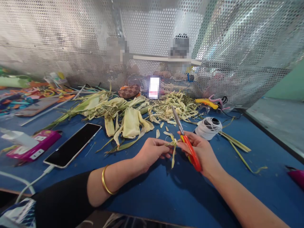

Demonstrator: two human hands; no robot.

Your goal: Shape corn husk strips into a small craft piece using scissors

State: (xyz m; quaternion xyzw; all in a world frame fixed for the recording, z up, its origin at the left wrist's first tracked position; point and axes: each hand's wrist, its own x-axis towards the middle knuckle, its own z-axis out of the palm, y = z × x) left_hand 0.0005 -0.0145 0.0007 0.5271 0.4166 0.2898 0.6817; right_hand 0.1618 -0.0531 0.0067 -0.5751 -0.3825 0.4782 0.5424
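Between my two hands is a small pale piece of corn husk (173,155), bunched at the middle with a strip hanging down. My left hand (150,152) pinches its left side, fingers closed. In my right hand (205,153) are scissors (178,122) with red-orange handles, their blades together and pointing up and away. The right fingertips also touch the husk piece. Small husk scraps (158,133) lie just beyond my hands. A spool of white thread (206,129) stands behind my right hand. Larger corn husks (131,123) lie farther back to the left.
A heap of shredded husk (178,103) lies at the back, near a yellow-handled tool (207,103). On the left are a charging phone (74,145) and a magenta power strip (45,144). Green husk strips (237,144) lie right. A perforated metal screen (152,28) closes off the back.
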